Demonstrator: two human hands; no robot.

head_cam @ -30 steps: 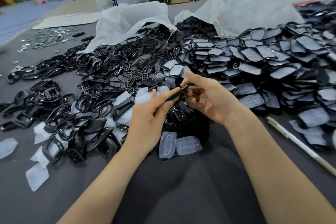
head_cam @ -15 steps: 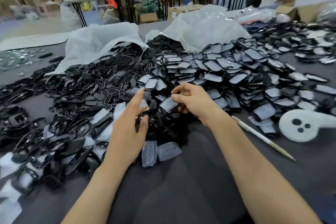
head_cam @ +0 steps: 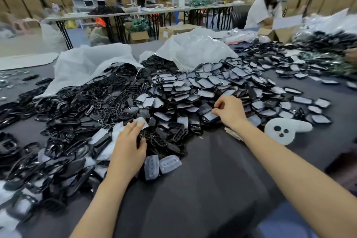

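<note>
A big heap of small black plastic parts covers the dark table (head_cam: pixel 202 189). Flat black pieces with grey film faces (head_cam: pixel 204 85) lie stacked in the middle and to the right. Black holed frames (head_cam: pixel 116 110) are piled to the left. My right hand (head_cam: pixel 229 111) sits at the near edge of the stacked pieces, its fingers curled and pinching one film-faced piece (head_cam: pixel 210 116). Over the near part of the frame pile lies my left hand (head_cam: pixel 127 150), palm down with fingers straight, holding nothing.
Two translucent button pads (head_cam: pixel 162 164) lie just right of my left hand. A white soft toy (head_cam: pixel 286 130) and a thin white stick (head_cam: pixel 232 134) lie by my right wrist. Clear plastic bags (head_cam: pixel 195 48) rise behind the heap. A person (head_cam: pixel 268 6) works at the far right.
The hands have separated. My right hand carried the film-faced piece right and forward to the stacked pile. My left hand dropped flat onto the frame pile. The camera tilted up.
</note>
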